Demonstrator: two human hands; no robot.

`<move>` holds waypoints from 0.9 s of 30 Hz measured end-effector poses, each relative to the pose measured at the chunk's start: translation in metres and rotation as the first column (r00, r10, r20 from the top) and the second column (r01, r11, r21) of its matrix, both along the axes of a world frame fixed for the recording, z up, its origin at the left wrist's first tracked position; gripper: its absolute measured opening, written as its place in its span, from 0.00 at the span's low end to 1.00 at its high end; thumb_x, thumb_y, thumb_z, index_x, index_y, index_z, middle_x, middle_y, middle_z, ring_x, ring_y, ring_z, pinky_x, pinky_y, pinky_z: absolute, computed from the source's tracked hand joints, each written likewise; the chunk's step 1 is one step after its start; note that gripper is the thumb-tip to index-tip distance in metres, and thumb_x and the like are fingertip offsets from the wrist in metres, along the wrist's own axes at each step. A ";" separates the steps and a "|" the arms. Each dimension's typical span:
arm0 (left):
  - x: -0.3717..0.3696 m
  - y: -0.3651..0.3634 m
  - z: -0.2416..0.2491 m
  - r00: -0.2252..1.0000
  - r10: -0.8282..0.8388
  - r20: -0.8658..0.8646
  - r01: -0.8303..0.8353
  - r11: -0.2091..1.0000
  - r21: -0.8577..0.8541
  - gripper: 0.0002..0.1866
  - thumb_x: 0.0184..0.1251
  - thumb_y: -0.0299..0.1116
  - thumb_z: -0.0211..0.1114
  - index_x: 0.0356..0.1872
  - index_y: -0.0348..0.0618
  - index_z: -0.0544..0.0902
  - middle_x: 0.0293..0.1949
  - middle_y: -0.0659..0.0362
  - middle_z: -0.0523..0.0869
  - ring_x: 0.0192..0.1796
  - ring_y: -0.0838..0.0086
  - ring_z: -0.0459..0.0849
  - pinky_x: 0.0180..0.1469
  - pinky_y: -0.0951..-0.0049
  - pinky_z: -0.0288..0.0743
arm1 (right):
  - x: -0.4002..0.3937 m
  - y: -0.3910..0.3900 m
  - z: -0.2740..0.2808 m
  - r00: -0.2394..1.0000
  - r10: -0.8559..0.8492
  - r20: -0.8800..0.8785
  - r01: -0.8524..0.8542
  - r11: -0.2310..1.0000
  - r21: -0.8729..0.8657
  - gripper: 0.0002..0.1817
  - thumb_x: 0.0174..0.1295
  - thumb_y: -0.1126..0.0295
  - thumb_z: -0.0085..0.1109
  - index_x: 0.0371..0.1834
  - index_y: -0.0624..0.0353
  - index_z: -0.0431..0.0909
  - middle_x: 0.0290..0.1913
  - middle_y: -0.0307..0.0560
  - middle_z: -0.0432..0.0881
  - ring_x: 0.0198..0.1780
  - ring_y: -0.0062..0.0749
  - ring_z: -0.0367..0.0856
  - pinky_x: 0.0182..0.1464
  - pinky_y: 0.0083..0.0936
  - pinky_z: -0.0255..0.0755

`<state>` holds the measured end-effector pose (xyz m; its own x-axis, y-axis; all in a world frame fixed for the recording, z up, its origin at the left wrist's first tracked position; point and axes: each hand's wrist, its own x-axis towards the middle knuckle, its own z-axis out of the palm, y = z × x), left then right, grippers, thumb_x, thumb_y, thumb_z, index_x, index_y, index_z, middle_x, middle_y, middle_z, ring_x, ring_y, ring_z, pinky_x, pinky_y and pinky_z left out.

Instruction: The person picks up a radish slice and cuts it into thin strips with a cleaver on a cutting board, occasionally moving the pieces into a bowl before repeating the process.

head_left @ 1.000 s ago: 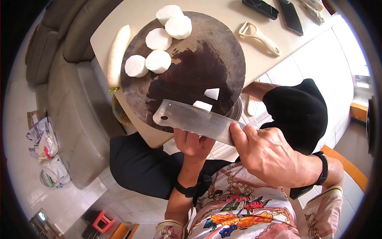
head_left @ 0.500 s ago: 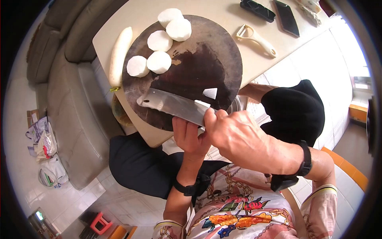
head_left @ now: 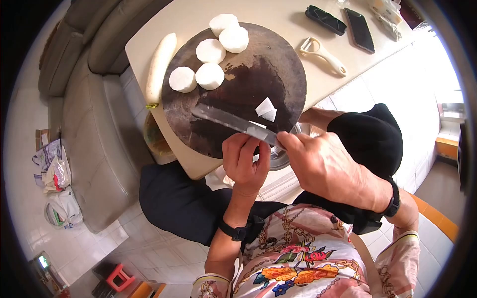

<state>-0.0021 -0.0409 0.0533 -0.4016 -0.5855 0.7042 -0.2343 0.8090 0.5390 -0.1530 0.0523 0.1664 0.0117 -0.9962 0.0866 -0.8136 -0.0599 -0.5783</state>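
Changed in last sec: 2nd cut pc now lies against the 1st, so the two cut pcs [head_left: 266, 106] touch, R side of round board [head_left: 181, 116]. Suggests cutting into smaller pcs is under way, few done. Cleaver [head_left: 223, 118] now turned nearer edge-on to cam; white bit [head_left: 258, 124] shows just beyond its upper edge.

R hand [head_left: 323, 161] closed firmly on cleaver handle. L hand [head_left: 243, 161] at board's near rim, under blade, fingers curled; can't tell what's gripped.

Five peeled chunks [head_left: 209, 76] far-L on board, approx. in a chain; whole radish [head_left: 161, 69] on worktop [head_left: 198, 168], just beside board.

Containers: metal basin [head_left: 283, 161] below board's near-R rim, mostly hidden, contents n/v. Brownish bowl [head_left: 155, 136] under worktop's L edge, contents unclear.
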 end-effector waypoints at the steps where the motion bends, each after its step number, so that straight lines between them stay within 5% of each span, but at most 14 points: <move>1: 0.001 -0.001 0.001 1.000 -0.001 0.001 0.001 1.000 0.000 0.12 0.51 0.21 0.76 0.37 0.38 0.84 0.39 0.54 0.84 0.39 0.58 0.82 0.40 0.62 0.78 | 0.001 0.005 0.004 0.999 0.031 -0.007 -0.031 0.999 0.019 0.14 0.45 0.83 0.58 0.37 0.71 0.70 0.24 0.57 0.78 0.23 0.54 0.82 0.26 0.41 0.75; 6: 0.002 0.003 -0.008 1.000 0.030 0.002 -0.030 1.000 -0.011 0.16 0.50 0.26 0.74 0.42 0.33 0.86 0.44 0.46 0.85 0.43 0.45 0.83 0.48 0.53 0.80 | 0.004 0.020 0.012 0.971 0.113 -0.210 -0.101 0.993 0.068 0.21 0.52 0.78 0.56 0.48 0.83 0.72 0.25 0.55 0.78 0.21 0.41 0.83 0.20 0.33 0.73; 9: 0.007 0.002 -0.010 1.000 0.014 0.024 -0.013 1.000 -0.023 0.19 0.50 0.26 0.74 0.45 0.32 0.87 0.46 0.44 0.86 0.46 0.42 0.84 0.51 0.51 0.80 | 0.002 0.026 0.019 0.977 0.139 -0.160 -0.101 0.969 0.225 0.31 0.51 0.78 0.59 0.59 0.85 0.67 0.31 0.59 0.79 0.26 0.47 0.82 0.25 0.35 0.74; 12: 0.010 0.004 -0.008 0.997 0.014 0.076 -0.015 1.000 0.010 0.18 0.49 0.25 0.75 0.44 0.32 0.87 0.45 0.44 0.86 0.46 0.42 0.84 0.52 0.50 0.80 | -0.001 0.025 0.019 0.963 0.157 -0.220 -0.128 0.982 0.139 0.23 0.53 0.78 0.56 0.50 0.86 0.72 0.26 0.56 0.78 0.21 0.40 0.83 0.19 0.32 0.73; 15: 0.008 0.004 -0.006 0.998 0.017 0.061 -0.018 1.000 0.012 0.17 0.49 0.26 0.76 0.42 0.32 0.87 0.45 0.44 0.86 0.45 0.43 0.85 0.51 0.50 0.80 | 0.000 0.023 0.020 0.958 0.188 -0.215 -0.143 0.968 0.206 0.30 0.52 0.77 0.59 0.58 0.88 0.67 0.30 0.59 0.78 0.24 0.44 0.82 0.23 0.35 0.73; 27: 0.006 0.006 -0.006 0.996 0.056 0.074 -0.058 0.998 0.017 0.15 0.49 0.24 0.77 0.40 0.33 0.86 0.44 0.45 0.86 0.43 0.45 0.85 0.47 0.53 0.81 | 0.006 0.000 0.012 0.940 0.217 -0.265 -0.181 0.972 0.152 0.28 0.49 0.79 0.58 0.53 0.89 0.69 0.27 0.57 0.77 0.22 0.42 0.82 0.20 0.33 0.73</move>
